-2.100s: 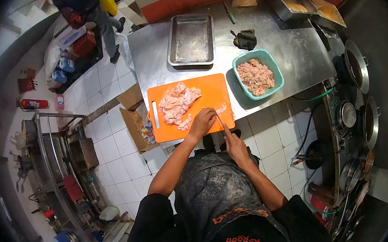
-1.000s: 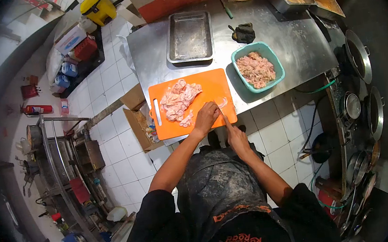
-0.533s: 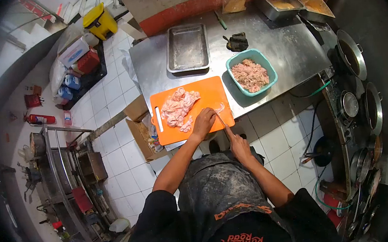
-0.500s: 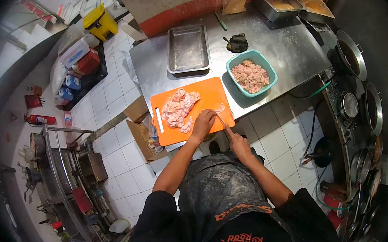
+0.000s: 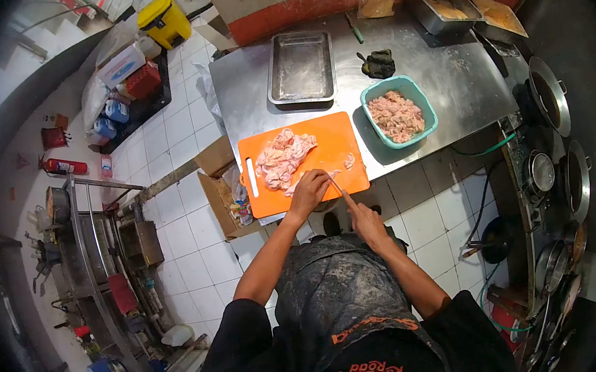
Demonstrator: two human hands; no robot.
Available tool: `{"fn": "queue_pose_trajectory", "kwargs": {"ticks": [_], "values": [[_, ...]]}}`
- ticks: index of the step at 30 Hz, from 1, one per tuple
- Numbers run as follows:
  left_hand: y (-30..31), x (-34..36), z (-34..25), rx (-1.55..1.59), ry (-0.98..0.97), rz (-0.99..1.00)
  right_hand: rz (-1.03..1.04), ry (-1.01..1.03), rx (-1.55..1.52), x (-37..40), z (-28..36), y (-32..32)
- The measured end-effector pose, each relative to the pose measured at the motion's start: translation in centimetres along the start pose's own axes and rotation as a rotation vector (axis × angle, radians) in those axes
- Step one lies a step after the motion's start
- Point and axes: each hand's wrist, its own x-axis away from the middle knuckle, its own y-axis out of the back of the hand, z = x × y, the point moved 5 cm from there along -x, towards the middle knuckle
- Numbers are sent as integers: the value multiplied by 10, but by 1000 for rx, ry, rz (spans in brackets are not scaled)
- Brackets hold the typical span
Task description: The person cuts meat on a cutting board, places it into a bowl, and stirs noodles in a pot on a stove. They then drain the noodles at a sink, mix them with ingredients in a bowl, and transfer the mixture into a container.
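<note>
An orange cutting board (image 5: 329, 140) lies at the near edge of a steel table (image 5: 445, 78). A pile of raw chicken (image 5: 282, 159) sits on its left half, and a small cut piece (image 5: 349, 160) lies to the right. My left hand (image 5: 308, 191) presses down on meat at the board's near edge. My right hand (image 5: 363, 217) grips a knife (image 5: 337, 184) whose blade points up toward the left hand's fingers. A teal basin (image 5: 398, 112) filled with chopped chicken stands right of the board.
An empty steel tray (image 5: 301, 67) sits behind the board, with a dark cloth (image 5: 377, 64) and two trays of food (image 5: 447, 5) at the back right. Pots and pans (image 5: 548, 101) line the right side. A cardboard box (image 5: 223, 193) stands on the tiled floor at left.
The view shifted slightly. My left hand stayed on the meat at the board's near edge while the knife kept working beside it; a small piece now lies separate to the right.
</note>
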Motion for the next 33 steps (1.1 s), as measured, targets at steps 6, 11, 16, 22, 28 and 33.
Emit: {"fn": "queue_pose_trajectory", "kwargs": {"ticks": [6,11,16,22,28,33], "values": [[-5,-4,2,-50,2,-16,30,-59,3,6,-2,-6],[-9,-4,3,-37,3,-26,48,-78,6,-2,8,-8],[-8,-6,0,-31,19,11,-59,1,0,-31,11,-17],[-8,-4,1,-52,-4,23,31,-44,0,6,3,-15],[-8,-3,-1,-30,42,50,-45,-4,-10,-29,10,-16],[-11,-5,2,-43,32,39,45,-54,3,2,1,-16]]}}
